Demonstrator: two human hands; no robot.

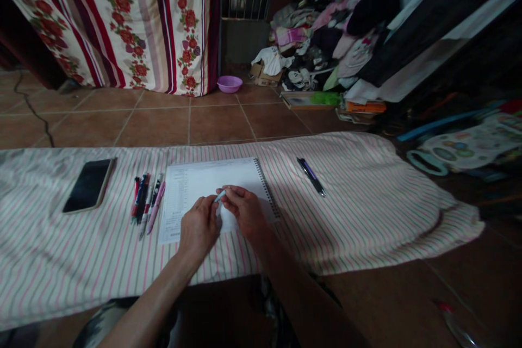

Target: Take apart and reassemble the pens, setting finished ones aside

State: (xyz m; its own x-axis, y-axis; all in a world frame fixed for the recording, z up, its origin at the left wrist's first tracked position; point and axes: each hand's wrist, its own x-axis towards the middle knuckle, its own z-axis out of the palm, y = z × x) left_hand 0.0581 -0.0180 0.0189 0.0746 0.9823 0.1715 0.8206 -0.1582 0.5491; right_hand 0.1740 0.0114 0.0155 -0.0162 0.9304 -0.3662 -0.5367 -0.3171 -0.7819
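Note:
Both my hands meet over the right half of an open spiral notebook (240, 172) with a printed table down its left side. Between their fingertips is a slim light-blue pen-like piece (220, 196); most of it is hidden by the fingers. My left hand (199, 227) pinches its lower left end, while my right hand (243, 209) is closed at its upper right end. Left of the notebook lies a row of several pens (147, 204), a pink pen (156, 207) nearest the page. To the right, a dark pen with a purple strip (311, 176) rests alone on the striped cloth (359, 201).
A black-screened phone (89, 186) lies at the left on the cloth-covered surface. Beyond its far edge are floor tiles (163, 122), a floral curtain (159, 22) and a purple basin (229, 84). Heaped clothes (322, 38) and a toy-like panel (465, 144) stand to the right.

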